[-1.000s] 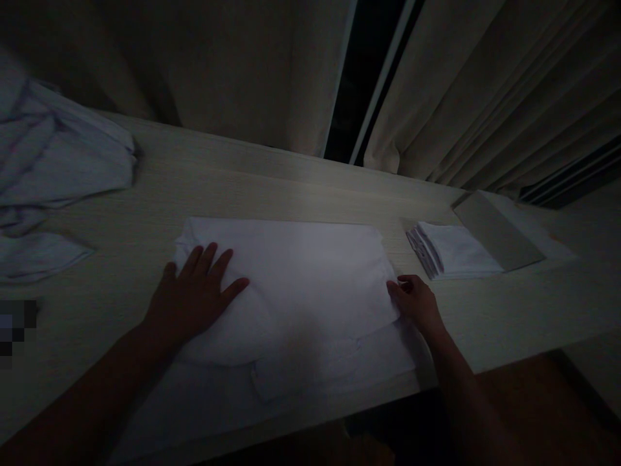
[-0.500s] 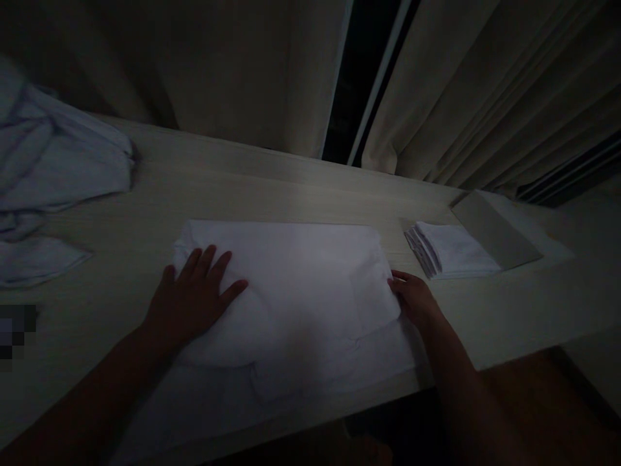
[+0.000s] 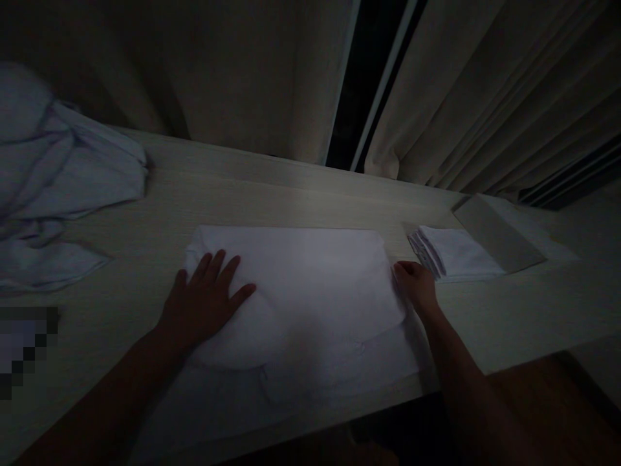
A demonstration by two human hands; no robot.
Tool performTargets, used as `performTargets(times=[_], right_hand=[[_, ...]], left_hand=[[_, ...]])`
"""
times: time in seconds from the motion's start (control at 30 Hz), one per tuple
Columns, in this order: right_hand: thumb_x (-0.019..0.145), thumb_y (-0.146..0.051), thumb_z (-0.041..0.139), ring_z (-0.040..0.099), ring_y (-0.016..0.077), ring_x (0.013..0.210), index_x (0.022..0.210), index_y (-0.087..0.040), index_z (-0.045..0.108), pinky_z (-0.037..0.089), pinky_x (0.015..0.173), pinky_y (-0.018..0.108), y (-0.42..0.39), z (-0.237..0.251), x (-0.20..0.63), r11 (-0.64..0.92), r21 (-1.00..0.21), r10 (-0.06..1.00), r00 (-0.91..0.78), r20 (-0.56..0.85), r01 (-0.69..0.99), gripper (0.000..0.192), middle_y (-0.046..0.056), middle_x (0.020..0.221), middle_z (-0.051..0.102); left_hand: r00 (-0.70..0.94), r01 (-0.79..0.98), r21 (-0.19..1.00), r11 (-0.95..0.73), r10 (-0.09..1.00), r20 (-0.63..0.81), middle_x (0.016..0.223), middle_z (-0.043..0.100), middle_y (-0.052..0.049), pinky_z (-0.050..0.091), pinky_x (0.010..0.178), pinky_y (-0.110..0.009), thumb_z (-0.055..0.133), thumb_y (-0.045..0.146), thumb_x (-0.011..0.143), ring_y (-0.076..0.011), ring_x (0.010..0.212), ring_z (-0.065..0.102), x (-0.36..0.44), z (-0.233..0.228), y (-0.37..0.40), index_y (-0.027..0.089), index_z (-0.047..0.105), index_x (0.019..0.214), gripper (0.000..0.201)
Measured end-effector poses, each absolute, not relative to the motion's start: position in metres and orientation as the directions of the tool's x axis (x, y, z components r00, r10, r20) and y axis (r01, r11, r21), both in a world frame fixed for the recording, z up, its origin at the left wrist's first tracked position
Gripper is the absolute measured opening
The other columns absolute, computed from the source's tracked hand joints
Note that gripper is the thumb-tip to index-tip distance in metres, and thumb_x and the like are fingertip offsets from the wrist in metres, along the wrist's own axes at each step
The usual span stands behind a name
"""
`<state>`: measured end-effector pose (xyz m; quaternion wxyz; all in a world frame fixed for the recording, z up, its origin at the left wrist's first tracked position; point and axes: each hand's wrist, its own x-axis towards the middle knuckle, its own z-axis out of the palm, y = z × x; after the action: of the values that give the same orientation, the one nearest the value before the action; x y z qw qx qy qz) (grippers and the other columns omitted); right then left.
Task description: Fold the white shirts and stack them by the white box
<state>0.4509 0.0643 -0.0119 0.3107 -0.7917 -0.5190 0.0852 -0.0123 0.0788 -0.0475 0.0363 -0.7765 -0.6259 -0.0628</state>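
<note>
A white cloth [image 3: 310, 278] lies folded over in the middle of the desk [image 3: 272, 200], its far edge nearly straight and its nearer layers spreading loosely toward the near edge. On its left part rests the person's left hand [image 3: 204, 298], palm down, fingers spread apart and laid flat on the fabric, gripping nothing. At the right edge of the cloth is the right hand [image 3: 417, 285], its fingers bent and drawn together, apparently pinching a bit of that edge; the exact hold is hard to make out in the dim light.

Just beyond the right hand, to the right, sits a folded stack of fabric [image 3: 463, 252], its layered edge facing left. A flat grey panel [image 3: 499, 233] lies next to it on the far right. On the far left is a crumpled pale cloth [image 3: 97, 168], well apart from the white one. Beige curtains [image 3: 456, 84] hang along the far side.
</note>
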Motion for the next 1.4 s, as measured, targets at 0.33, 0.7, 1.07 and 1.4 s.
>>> performTargets(times=[0.33,0.7,1.07,1.4], right_hand=[[0.073,-0.033,0.072,0.056,0.0156,0.051,0.056,-0.017,0.061,0.04,0.049,0.025,0.17,0.005,0.437,-0.478,-0.599,0.84,0.534,-0.097,0.643,0.025,0.001,0.048,0.055],[0.067,-0.021,0.081,0.052,0.0134,0.049,0.054,-0.02,0.054,0.043,0.044,0.024,0.176,0.034,0.431,-0.556,-0.662,0.808,0.513,-0.29,0.502,0.029,0.0,0.045,0.05],[0.065,-0.011,0.078,0.061,0.0196,0.062,0.054,-0.02,0.055,0.055,0.059,0.036,0.191,0.024,0.432,-0.57,-0.713,0.788,0.517,-0.334,0.408,0.027,0.002,0.054,0.057],[0.075,-0.021,0.069,0.065,0.0238,0.073,0.055,-0.02,0.059,0.054,0.065,0.039,0.18,0.021,0.433,-0.401,-0.705,0.894,0.418,-0.161,0.585,0.023,0.007,0.063,0.065]], left_hand=[[0.192,0.978,0.059,-0.201,0.973,0.131,0.16,0.019,-0.011,0.016,0.113,-0.059,0.027,0.065,0.089,-0.0347,0.147,0.014,-0.012,-0.041,0.075,0.02,0.027,0.151,0.076],[0.176,0.982,0.043,-0.183,0.976,0.132,0.16,0.018,-0.012,0.017,0.112,-0.059,0.023,0.067,0.089,-0.0333,0.147,0.013,-0.013,-0.043,0.076,0.021,0.026,0.151,0.077],[0.154,0.984,0.079,-0.161,0.984,0.094,0.161,0.017,-0.01,0.014,0.114,-0.057,0.024,0.067,0.089,-0.0313,0.148,0.011,-0.012,-0.037,0.073,0.022,0.026,0.151,0.076],[0.16,0.982,0.084,-0.168,0.983,0.087,0.161,0.018,-0.011,0.016,0.113,-0.058,0.025,0.068,0.089,-0.0322,0.147,0.012,-0.012,-0.036,0.074,0.022,0.027,0.15,0.077]])
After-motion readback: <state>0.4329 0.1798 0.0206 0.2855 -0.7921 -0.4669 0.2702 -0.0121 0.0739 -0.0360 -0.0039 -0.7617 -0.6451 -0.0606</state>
